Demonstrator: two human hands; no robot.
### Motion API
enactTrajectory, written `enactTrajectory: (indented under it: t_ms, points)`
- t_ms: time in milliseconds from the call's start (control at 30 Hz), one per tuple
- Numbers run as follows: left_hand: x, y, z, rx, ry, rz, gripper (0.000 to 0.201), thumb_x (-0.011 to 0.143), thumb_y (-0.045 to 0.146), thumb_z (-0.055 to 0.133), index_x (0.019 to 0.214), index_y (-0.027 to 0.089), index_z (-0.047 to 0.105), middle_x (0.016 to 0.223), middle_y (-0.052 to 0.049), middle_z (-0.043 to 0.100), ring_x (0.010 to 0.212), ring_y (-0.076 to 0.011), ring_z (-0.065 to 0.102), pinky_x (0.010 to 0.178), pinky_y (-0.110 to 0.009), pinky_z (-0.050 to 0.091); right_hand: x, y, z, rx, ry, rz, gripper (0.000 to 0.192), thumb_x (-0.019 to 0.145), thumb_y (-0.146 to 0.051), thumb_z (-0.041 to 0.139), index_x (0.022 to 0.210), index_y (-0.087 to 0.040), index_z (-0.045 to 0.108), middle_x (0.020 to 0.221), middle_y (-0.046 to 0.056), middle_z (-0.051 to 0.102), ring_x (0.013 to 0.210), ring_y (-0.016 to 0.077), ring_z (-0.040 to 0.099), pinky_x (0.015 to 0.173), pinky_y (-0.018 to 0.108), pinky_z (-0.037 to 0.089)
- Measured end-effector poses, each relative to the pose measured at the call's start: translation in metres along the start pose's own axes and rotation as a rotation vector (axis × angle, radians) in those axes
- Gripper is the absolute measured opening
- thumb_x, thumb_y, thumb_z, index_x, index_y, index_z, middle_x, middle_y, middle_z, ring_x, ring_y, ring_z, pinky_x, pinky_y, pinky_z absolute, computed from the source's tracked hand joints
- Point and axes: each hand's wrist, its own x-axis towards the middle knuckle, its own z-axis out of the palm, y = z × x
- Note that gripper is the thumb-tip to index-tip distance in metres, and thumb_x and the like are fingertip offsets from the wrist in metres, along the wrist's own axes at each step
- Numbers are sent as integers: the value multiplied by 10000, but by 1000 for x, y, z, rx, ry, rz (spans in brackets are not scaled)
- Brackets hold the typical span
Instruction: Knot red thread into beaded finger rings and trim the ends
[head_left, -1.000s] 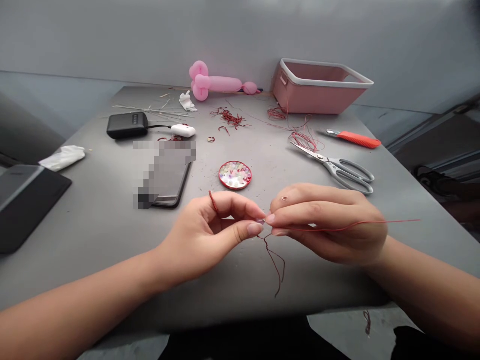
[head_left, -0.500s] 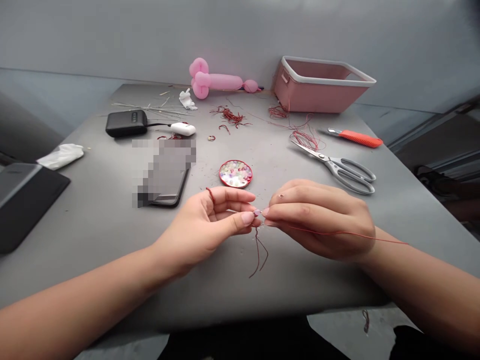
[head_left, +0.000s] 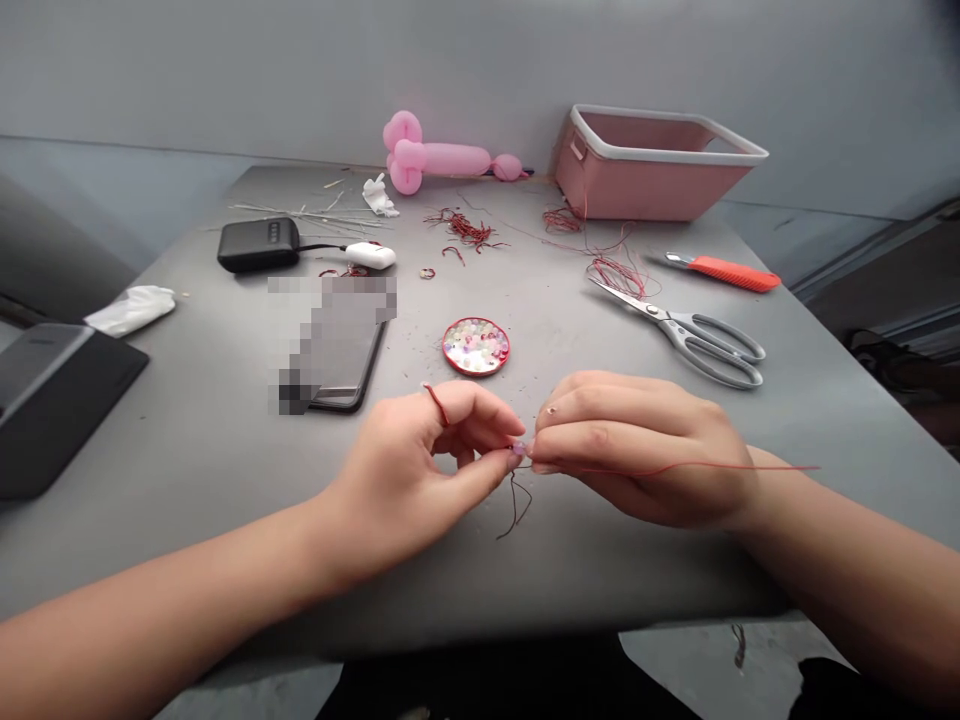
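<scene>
Between thumb and fingertip, my left hand [head_left: 442,450] pinches a small purple bead [head_left: 518,449]. A red cord ring [head_left: 435,403] circles its index finger. Right beside the bead, my right hand [head_left: 637,445] is closed, its fingertips pinching a thin red cord [head_left: 675,467] whose free length trails right across the hand and wrist. Dark loose cord ends [head_left: 514,510] dangle below the bead. Just beyond my hands lies a round red-rimmed dish [head_left: 476,346] full of pale, pink and purple beads. How the cord passes at the bead is too small to make out.
Scissors [head_left: 682,335] and an orange-handled cutter [head_left: 731,273] lie at right, near tangled red cord [head_left: 619,275]. Behind stand a pink bin [head_left: 637,185] and a pink balloon [head_left: 454,158]. Left are a phone [head_left: 345,380], a black power bank [head_left: 259,245] and a black case [head_left: 75,410].
My left index finger has arched higher, leaving a wider gap above the thumb. The bead has shifted slightly right and down. Both hands keep their pinches.
</scene>
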Motion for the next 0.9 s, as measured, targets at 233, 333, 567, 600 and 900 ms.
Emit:
enactTrajectory:
  t_ms: [233,333,567,600,900]
  points:
    - [-4,-2,-2,289,18,209,118,811,75,649,814,192,668,737,44,739,628,-73,645,578,-173,493,-1,-7,6,9,14,112,100,924,-95,545,973,-162,602,821,49,618,700,109,585,620,241,530]
    - [-4,-5,0,170,19,178,96,817,112,679,870,190,661,783,36,743,708,-85,689,645,-168,545,1,-9,7,5,26,146,94,936,-93,531,975,-159,585,823,48,604,702,100,566,614,223,521]
    - [-1,-7,0,-202,-67,60,168,833,174,719,989,211,670,845,37,732,865,-86,721,816,-157,585,3,-9,5,48,162,226,94,883,-63,577,888,-157,579,783,52,629,744,121,609,673,238,532]
    - [0,-6,-1,-203,-76,68,156,835,172,719,978,216,675,841,41,729,865,-81,718,811,-147,583,3,-9,5,92,166,266,82,888,-84,584,874,-165,578,772,45,631,734,121,608,668,243,530]
    - [0,-6,1,-250,-85,25,105,802,145,748,834,195,661,824,50,717,815,-75,717,782,-144,586,4,-17,11,507,162,573,56,895,-148,625,871,-192,601,745,-14,641,648,69,590,563,178,502]
